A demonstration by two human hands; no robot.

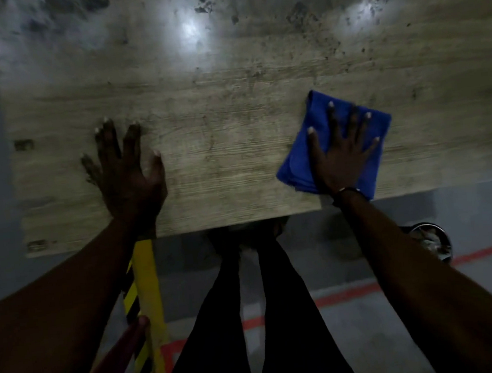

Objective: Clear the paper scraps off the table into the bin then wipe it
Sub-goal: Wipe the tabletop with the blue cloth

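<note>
A folded blue cloth (302, 163) lies near the front right edge of the wood-grain table (227, 128). My right hand (343, 154) presses flat on the cloth, fingers spread. My left hand (127, 173) rests flat on the bare tabletop at the front left, fingers apart and holding nothing. No paper scraps show on the table. A round bin (434, 241) with crumpled pale scraps inside stands on the floor at the right, partly hidden behind my right forearm.
Dark specks and stains mark the far part of the tabletop. A yellow and black striped post (147, 299) stands below the table's front edge on the left. Red floor lines (352, 293) run under my legs. The scene is dim.
</note>
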